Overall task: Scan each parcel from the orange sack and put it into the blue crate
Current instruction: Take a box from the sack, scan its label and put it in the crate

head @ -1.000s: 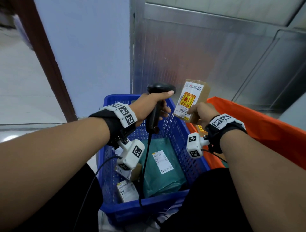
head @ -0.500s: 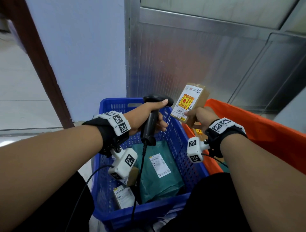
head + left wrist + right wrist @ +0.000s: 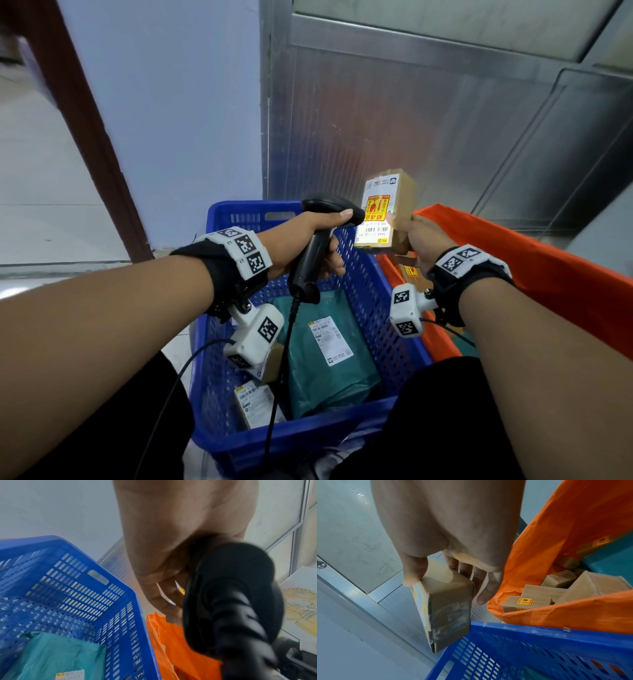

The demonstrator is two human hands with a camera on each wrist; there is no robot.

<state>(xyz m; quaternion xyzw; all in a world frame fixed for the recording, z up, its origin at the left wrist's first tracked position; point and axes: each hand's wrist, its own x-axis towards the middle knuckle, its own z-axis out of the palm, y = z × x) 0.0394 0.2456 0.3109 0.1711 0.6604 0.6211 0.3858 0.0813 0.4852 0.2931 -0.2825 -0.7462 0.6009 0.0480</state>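
- Parcel (image 3: pixel 385 214), a small brown cardboard box with a white label and a yellow-and-red sticker, is held upright above the gap between the blue crate (image 3: pixel 246 214) and the orange sack (image 3: pixel 534 260).
- Right hand (image 3: pixel 416 236) grips it from the side, thumb on the labelled face and fingers (image 3: pixel 488 588) spread behind the box.
- Left hand (image 3: pixel 301 240) is wrapped round the handle of a black scanner (image 3: pixel 320 246), thumb on top; the scanner's head points at the label, nearly touching it.
- Step in hand, as I judge it: scanning this box. Next, the right hand should carry it left and down into the crate and let go.
- Already in the crate: a green mailer (image 3: pixel 329 349) and two smaller boxes near the front wall.
- More cardboard boxes (image 3: pixel 539 599) wait in the sack.
- Scanner cable (image 3: pixel 284 359) hangs down into the crate, and the left wrist camera sits above it; both could crowd the drop.
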